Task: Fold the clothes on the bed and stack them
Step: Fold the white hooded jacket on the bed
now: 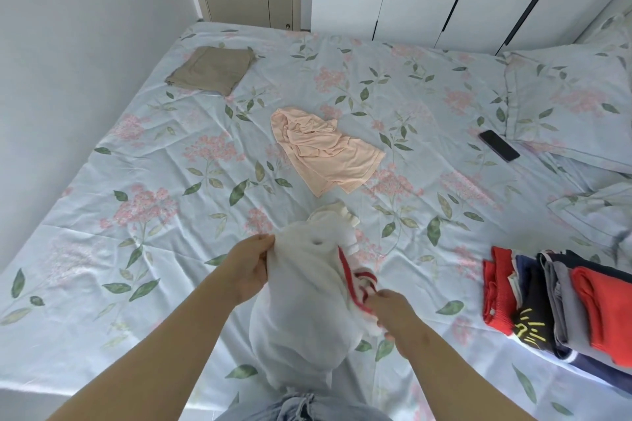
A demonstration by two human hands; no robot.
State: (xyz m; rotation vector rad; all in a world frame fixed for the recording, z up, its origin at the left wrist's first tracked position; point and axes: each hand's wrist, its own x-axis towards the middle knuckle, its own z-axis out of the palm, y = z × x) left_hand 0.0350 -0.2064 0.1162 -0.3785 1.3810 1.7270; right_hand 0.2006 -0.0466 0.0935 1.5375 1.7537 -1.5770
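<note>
A white garment with red trim hangs bunched above the near edge of the bed, held by both hands. My left hand grips its upper left edge. My right hand pinches the red-trimmed part on the right. A crumpled peach garment lies unfolded in the middle of the bed. A folded tan garment lies flat at the far left. A stack of folded red, navy, grey and black clothes sits at the right near edge.
The floral bedsheet covers the whole bed. A black phone lies by the pillow at the right. A wall runs along the left side, wardrobes stand behind the bed. My jeans show at the bottom.
</note>
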